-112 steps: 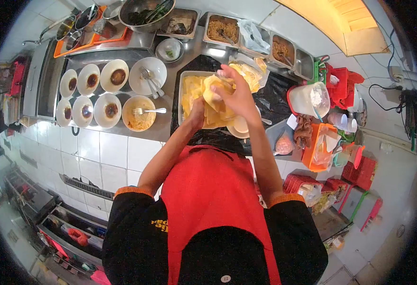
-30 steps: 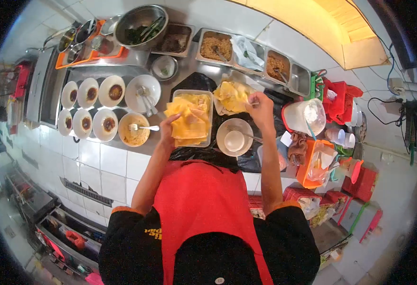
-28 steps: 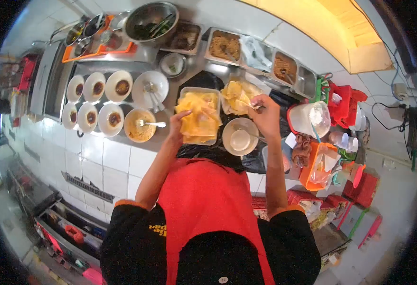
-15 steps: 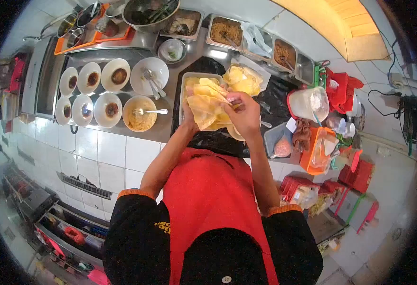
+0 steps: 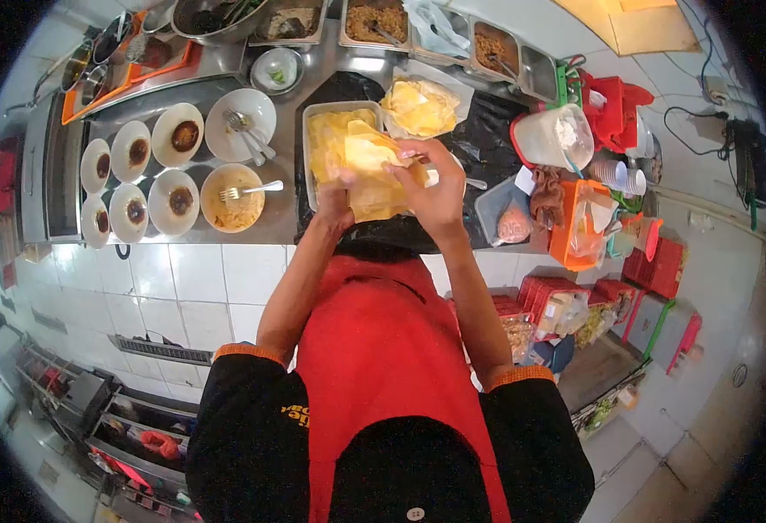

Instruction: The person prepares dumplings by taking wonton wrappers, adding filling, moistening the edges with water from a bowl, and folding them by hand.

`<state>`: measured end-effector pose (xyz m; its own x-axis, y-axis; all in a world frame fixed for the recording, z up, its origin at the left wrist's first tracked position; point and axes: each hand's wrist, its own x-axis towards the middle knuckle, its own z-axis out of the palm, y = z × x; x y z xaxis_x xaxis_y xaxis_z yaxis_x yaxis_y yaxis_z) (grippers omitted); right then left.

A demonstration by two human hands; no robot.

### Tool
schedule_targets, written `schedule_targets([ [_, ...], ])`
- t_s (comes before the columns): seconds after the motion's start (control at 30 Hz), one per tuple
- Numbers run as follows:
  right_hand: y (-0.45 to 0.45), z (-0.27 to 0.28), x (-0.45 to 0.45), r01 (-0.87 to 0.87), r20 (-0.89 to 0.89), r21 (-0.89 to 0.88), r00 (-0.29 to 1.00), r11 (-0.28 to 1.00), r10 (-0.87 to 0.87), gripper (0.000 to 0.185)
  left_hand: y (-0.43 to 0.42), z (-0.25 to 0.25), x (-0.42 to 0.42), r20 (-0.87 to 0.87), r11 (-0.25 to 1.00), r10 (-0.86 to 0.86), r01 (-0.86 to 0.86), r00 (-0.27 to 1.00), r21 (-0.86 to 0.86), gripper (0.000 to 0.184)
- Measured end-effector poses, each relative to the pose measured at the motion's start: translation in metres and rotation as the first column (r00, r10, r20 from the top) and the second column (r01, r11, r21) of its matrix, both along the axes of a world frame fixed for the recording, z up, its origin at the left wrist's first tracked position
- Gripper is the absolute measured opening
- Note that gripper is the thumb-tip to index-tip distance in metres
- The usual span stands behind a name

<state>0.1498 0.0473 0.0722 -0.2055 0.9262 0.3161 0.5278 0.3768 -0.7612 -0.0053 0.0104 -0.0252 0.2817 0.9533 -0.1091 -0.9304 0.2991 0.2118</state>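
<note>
My left hand [image 5: 336,199] is closed on the left side of a stack of thin yellow dough wrappers [image 5: 370,155], holding it over a rectangular plastic container [image 5: 308,148] with more yellow sheets inside. At the stack's right edge, my right hand [image 5: 431,179] pinches a wrapper between thumb and fingers. Just beyond my hands, another pile of yellow wrappers [image 5: 421,106] lies on white paper [image 5: 458,91]. A small round dish close to my right hand is mostly hidden behind it.
White bowls [image 5: 174,193] with dark sauce stand in two rows at left. Beside them are a bowl with a fork [image 5: 250,190] and a bowl with spoons [image 5: 241,118]. Metal food trays [image 5: 376,24] line the back. At right are a white tub [image 5: 550,139] and an orange basket [image 5: 579,235].
The view has shifted, so the counter appears further left and higher. The wrapper stack has come down flatter over the container, and my right fingers have moved along its right edge.
</note>
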Motion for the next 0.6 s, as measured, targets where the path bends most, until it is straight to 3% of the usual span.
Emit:
schedule_targets([
  [0.07,-0.006,-0.003,0.004,-0.046,-0.263,-0.273,0.964,0.961,-0.028,0.040,-0.010,0.010,0.004,-0.395,0.967,-0.163,0.067,0.904,-0.245,0.071],
  [0.13,-0.009,0.002,0.008,-0.051,-0.258,-0.299,0.966,0.953,-0.029,0.041,-0.010,0.022,0.010,-0.418,0.987,-0.123,0.065,0.900,-0.149,0.057],
  [0.2,-0.011,0.004,0.015,-0.058,-0.261,-0.323,0.965,0.945,-0.030,0.042,-0.015,0.011,0.013,-0.557,0.966,-0.195,0.060,0.807,-0.252,0.045],
  [0.23,-0.013,0.002,0.021,-0.118,-0.355,-0.417,0.934,0.901,-0.042,0.042,-0.022,0.016,0.012,-0.589,0.964,-0.207,0.058,0.782,-0.261,0.041],
  [0.3,-0.018,-0.004,0.031,-0.244,-0.512,-0.520,0.856,0.819,-0.069,0.040,-0.030,0.027,0.014,-0.565,0.954,-0.219,0.053,0.796,-0.296,0.041],
  [0.4,-0.026,-0.025,0.043,-0.331,-0.544,-0.566,0.838,0.755,-0.040,0.040,-0.042,0.031,0.022,-0.567,0.951,-0.182,-0.003,0.803,-0.308,0.040],
  [0.47,-0.035,-0.033,0.042,-0.317,-0.520,-0.551,0.854,0.772,-0.021,0.039,-0.053,0.022,0.024,-0.599,0.956,-0.135,-0.054,0.789,-0.288,0.039],
  [0.53,-0.048,-0.039,0.037,-0.207,-0.454,-0.467,0.890,0.860,-0.032,0.038,-0.061,0.020,0.029,-0.759,0.992,-0.008,-0.094,0.651,-0.090,0.039],
  [0.6,-0.054,-0.045,0.043,-0.251,-0.489,-0.475,0.872,0.843,-0.015,0.040,-0.069,0.021,0.033,-0.765,0.990,-0.056,-0.063,0.642,-0.126,0.037],
])
